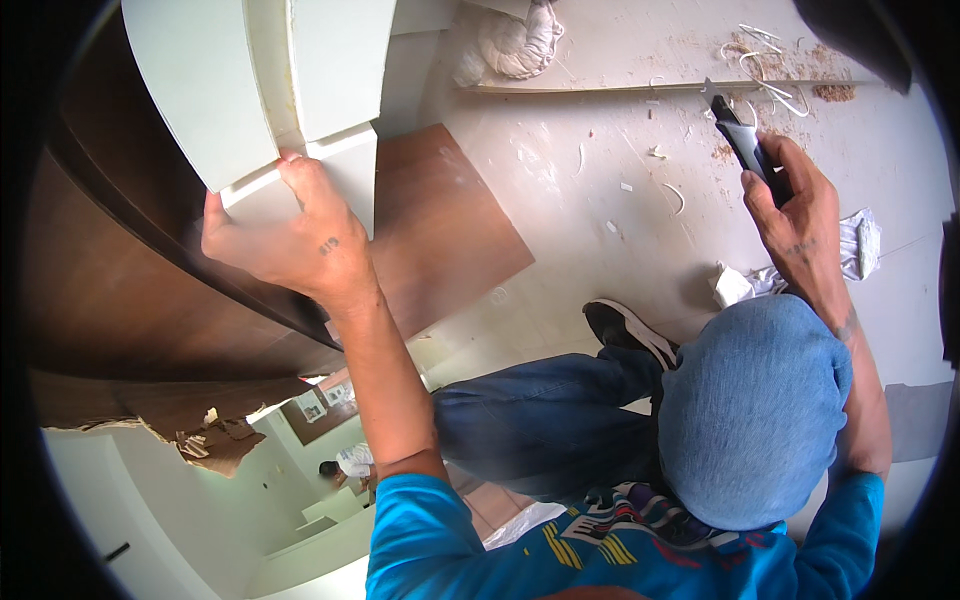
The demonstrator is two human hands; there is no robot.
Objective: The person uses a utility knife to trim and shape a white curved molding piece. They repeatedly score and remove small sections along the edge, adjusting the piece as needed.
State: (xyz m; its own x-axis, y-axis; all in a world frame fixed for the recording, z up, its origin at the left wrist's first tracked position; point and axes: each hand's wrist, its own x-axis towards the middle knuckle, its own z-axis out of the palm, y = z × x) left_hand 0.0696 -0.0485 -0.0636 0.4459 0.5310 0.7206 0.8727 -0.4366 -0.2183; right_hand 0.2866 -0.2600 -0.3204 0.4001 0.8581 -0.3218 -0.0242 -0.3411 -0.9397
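Note:
My left hand [300,230] is closed on the lower edge of a white panel piece [205,90] at the upper left, thumb and fingers pressed against it. A recessed channel separates this piece from a second white section [340,65] beside it. Over the floor on the right, my right hand [803,215] grips a black and grey utility knife [738,138]. Its short blade points up and left, apart from the panel. My raised knee [755,410] in blue jeans is between my arms.
Brown board [450,215] lies beside the white panel, and large dark brown panels [170,310] curve along the left. White strips [770,75] and shavings litter the floor. A pale sack [520,45] and crumpled white plastic [858,245] lie there. Another person [352,462] is far behind at lower left.

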